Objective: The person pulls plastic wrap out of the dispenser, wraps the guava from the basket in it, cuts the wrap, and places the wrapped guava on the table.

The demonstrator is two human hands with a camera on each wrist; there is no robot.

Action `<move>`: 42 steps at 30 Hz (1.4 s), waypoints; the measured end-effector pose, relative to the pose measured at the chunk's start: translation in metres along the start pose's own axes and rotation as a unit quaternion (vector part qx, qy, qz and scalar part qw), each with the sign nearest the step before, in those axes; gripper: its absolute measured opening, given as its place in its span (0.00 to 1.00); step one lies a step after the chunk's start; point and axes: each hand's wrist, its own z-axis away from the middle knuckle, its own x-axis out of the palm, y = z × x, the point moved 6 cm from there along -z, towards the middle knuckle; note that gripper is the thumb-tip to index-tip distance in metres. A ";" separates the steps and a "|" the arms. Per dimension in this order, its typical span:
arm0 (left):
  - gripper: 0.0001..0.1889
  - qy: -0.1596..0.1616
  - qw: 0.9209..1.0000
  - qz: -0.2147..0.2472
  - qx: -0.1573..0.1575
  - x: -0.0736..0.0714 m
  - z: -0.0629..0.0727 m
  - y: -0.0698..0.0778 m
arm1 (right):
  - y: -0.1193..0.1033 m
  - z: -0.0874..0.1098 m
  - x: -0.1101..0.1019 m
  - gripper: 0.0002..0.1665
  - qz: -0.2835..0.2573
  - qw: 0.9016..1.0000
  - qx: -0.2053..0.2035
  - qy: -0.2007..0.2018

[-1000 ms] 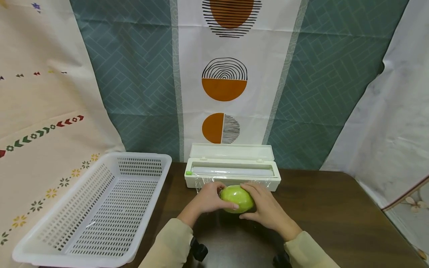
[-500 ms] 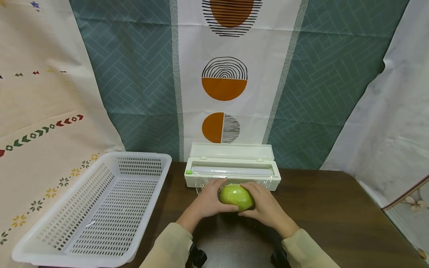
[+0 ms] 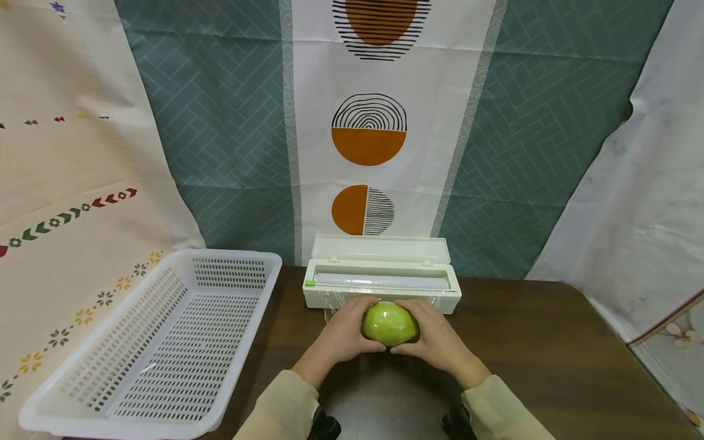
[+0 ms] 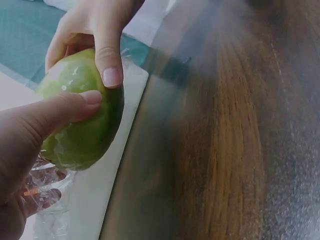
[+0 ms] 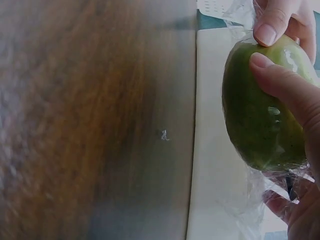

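A smooth oval green fruit point(image 3: 389, 324), like a mango, is held between my two hands just in front of the cling film box point(image 3: 328, 299). My left hand point(image 3: 348, 330) grips its left side, and my right hand point(image 3: 440, 338) grips the right. Both thumbs press on the near face, close together in the wrist views. Shiny clear cling film point(image 4: 52, 220) covers the fruit and bunches at its far side, around the left fingers. More loose film point(image 5: 250, 200) shows beneath it in the right wrist view. The hands hide the fruit's sides and part of the box front.
The white box stands with its lid point(image 3: 379, 249) up and a film roll point(image 3: 379, 281) inside. At left sits a white perforated basket point(image 3: 220, 366) on the dark wooden table point(image 3: 528, 354). Patterned cloths point(image 3: 220, 122) hang behind the table.
My left thumb has slid from across the fruit's front toward its lower left, near the right thumb. The fruit has turned slightly in my hands. Box and basket stay put.
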 end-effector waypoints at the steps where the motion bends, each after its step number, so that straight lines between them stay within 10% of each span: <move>1: 0.41 0.000 1.000 0.003 -0.002 0.000 0.000 0.000 | 0.001 0.000 0.001 0.51 -0.003 1.000 0.003 -0.002; 23: 0.40 -0.004 0.995 0.095 0.008 -0.004 -0.001 -0.007 | 0.010 -0.001 0.004 0.52 -0.080 0.995 0.052 -0.043; 42: 0.38 -0.004 0.998 0.056 0.000 -0.005 0.008 0.001 | 0.010 0.007 -0.001 0.44 -0.082 0.994 0.071 0.002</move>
